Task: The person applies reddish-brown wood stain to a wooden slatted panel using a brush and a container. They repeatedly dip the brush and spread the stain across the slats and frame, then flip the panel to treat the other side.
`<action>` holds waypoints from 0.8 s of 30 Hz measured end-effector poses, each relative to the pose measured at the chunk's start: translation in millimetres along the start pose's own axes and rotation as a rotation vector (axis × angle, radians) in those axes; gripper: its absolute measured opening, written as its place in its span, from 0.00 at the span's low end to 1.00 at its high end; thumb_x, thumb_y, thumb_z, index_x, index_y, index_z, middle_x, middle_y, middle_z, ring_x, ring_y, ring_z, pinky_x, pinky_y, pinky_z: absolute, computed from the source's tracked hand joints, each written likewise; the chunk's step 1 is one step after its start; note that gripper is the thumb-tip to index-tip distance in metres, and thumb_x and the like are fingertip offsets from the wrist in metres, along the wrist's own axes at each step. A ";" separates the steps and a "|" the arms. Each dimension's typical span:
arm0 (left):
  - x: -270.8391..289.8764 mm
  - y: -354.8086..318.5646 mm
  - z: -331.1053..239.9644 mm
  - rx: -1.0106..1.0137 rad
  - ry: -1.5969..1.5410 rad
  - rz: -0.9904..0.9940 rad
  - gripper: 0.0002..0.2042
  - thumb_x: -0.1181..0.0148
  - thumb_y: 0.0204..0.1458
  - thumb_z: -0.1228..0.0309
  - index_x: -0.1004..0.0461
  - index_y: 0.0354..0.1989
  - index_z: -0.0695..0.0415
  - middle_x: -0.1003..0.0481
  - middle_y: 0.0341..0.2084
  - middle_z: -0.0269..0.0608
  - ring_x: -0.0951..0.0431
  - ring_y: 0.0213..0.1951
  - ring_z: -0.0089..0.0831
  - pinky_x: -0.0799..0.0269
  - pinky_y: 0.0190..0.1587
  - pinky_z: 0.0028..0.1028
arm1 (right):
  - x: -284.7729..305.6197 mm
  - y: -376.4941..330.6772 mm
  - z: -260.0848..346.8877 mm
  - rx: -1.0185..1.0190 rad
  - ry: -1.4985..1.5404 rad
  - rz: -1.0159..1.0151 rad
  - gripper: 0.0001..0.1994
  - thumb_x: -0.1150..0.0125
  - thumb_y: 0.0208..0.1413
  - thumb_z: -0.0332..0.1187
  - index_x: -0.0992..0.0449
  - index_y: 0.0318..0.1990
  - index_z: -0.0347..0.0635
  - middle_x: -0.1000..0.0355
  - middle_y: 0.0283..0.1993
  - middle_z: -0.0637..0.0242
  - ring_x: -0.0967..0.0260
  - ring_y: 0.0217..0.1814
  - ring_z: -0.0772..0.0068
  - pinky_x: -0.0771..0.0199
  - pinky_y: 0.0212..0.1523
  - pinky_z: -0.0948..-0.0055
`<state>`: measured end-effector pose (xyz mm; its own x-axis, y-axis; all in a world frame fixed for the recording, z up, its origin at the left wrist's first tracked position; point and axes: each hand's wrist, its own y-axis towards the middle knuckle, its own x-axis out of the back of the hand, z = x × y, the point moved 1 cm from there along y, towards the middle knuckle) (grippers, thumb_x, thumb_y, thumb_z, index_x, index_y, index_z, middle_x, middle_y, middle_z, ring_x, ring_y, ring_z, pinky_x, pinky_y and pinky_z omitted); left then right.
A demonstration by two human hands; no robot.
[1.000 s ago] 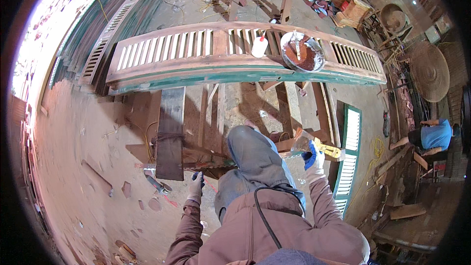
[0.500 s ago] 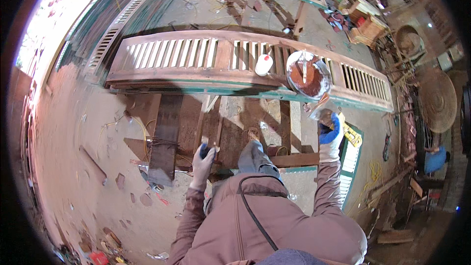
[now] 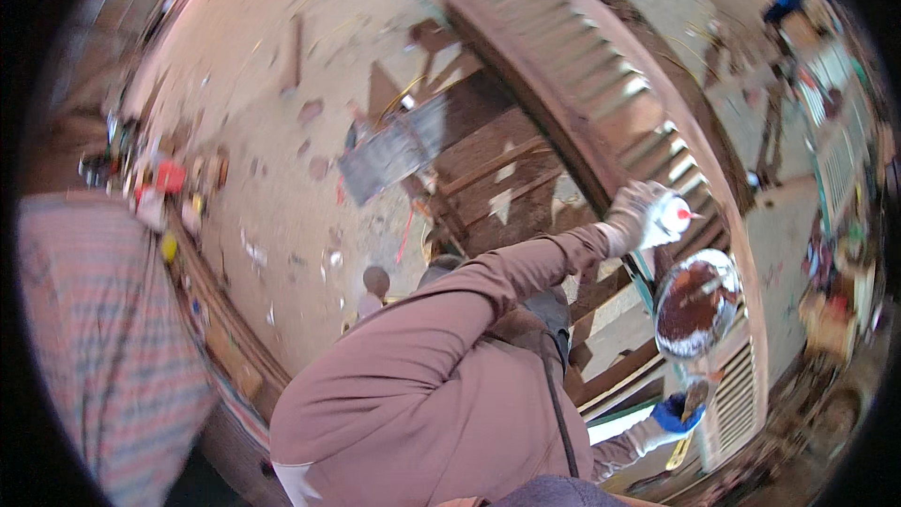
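Head view: right hand [image 3: 678, 410], blue-gloved, grip pinching a small brush-like tool [image 3: 695, 396], details blurred. Beyond it, a round bowl [image 3: 695, 305] of brown paint rests on the long louvred shutter [image 3: 601, 84]. Left hand [image 3: 633, 218], pale-gloved, grip wrapped around a small white bottle [image 3: 674, 214] with red tip. Bottle judged light, rigid, possibly slick; best held round its body.

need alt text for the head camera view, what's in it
A person in a brown long-sleeved top, seen from above, reaches the gloved left hand onto a small white bottle with a red tip on a long louvred wooden shutter. The blue-gloved right hand holds something small and unclear just below a bowl of dark brown paste. Wooden trestles stand on the dusty floor beneath.
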<state>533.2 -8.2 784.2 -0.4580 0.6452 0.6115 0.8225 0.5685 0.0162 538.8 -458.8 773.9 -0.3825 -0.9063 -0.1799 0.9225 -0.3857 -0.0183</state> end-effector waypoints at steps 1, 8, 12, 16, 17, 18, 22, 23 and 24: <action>-9.3 -4.2 6.6 0.006 -0.080 -0.039 0.30 0.24 0.35 0.49 0.21 0.48 0.48 0.20 0.42 0.46 0.19 0.46 0.43 0.24 0.51 0.39 | 6.0 11.6 -4.0 0.038 -0.066 0.004 0.16 0.44 0.61 0.43 0.21 0.49 0.43 0.24 0.35 0.63 0.35 0.26 0.71 0.41 0.24 0.73; 96.6 -94.6 65.1 0.109 -0.238 -0.306 0.32 0.23 0.38 0.52 0.25 0.52 0.52 0.25 0.48 0.49 0.24 0.50 0.47 0.30 0.56 0.42 | -39.6 23.4 35.2 0.224 -0.001 0.435 0.19 0.41 0.58 0.27 0.26 0.58 0.38 0.24 0.51 0.54 0.25 0.42 0.59 0.21 0.41 0.66; 161.2 -178.9 190.2 0.348 -0.097 -0.702 0.33 0.24 0.40 0.48 0.27 0.50 0.57 0.27 0.43 0.47 0.26 0.47 0.44 0.30 0.53 0.41 | -47.2 7.0 31.3 0.163 -0.011 0.498 0.21 0.39 0.56 0.23 0.28 0.59 0.35 0.25 0.53 0.53 0.24 0.45 0.58 0.20 0.45 0.63; 225.5 -249.0 341.5 0.624 0.008 -0.892 0.34 0.25 0.42 0.47 0.28 0.50 0.59 0.25 0.42 0.49 0.26 0.46 0.47 0.32 0.52 0.46 | -65.8 -68.1 16.9 0.340 -0.245 0.417 0.17 0.41 0.61 0.35 0.25 0.54 0.37 0.23 0.50 0.55 0.23 0.48 0.63 0.22 0.45 0.70; 233.7 -268.5 380.4 0.621 -0.016 -0.952 0.36 0.24 0.41 0.48 0.29 0.53 0.60 0.25 0.44 0.50 0.25 0.48 0.47 0.31 0.53 0.44 | -71.2 -82.7 18.6 0.131 -0.094 0.418 0.16 0.42 0.62 0.37 0.25 0.53 0.37 0.23 0.50 0.56 0.23 0.49 0.63 0.22 0.47 0.68; 248.5 -291.9 407.8 0.628 -0.035 -1.024 0.38 0.23 0.41 0.50 0.29 0.56 0.60 0.25 0.47 0.50 0.25 0.50 0.46 0.31 0.55 0.43 | -82.4 -95.8 15.4 -0.080 0.058 0.399 0.16 0.43 0.63 0.39 0.24 0.52 0.38 0.22 0.50 0.57 0.23 0.50 0.63 0.22 0.48 0.66; 256.9 -279.8 423.9 0.675 0.096 -0.963 0.41 0.20 0.39 0.55 0.31 0.60 0.61 0.24 0.50 0.49 0.23 0.51 0.42 0.29 0.56 0.37 | -73.3 -174.1 54.0 -0.359 0.365 0.400 0.19 0.45 0.65 0.40 0.25 0.55 0.34 0.23 0.53 0.56 0.24 0.53 0.62 0.24 0.56 0.63; 256.8 -281.4 428.4 0.643 0.084 -0.966 0.41 0.20 0.39 0.55 0.31 0.60 0.60 0.24 0.50 0.48 0.23 0.49 0.41 0.28 0.55 0.37 | -70.5 -184.2 55.5 -0.333 0.342 0.319 0.21 0.45 0.65 0.41 0.27 0.57 0.33 0.24 0.55 0.55 0.25 0.56 0.63 0.24 0.57 0.62; 258.6 -287.6 433.7 0.674 -0.032 -0.971 0.40 0.18 0.36 0.57 0.30 0.59 0.61 0.24 0.48 0.48 0.23 0.49 0.41 0.27 0.55 0.37 | -66.9 -197.8 58.3 -0.277 0.295 0.279 0.22 0.45 0.66 0.42 0.27 0.58 0.33 0.24 0.56 0.55 0.25 0.57 0.62 0.24 0.58 0.62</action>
<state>32.0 216.6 594.6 -0.8093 -0.1988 0.5527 -0.2148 0.9760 0.0366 378.9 -332.1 846.8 -0.1248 -0.8655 -0.4850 0.9822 -0.0387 -0.1837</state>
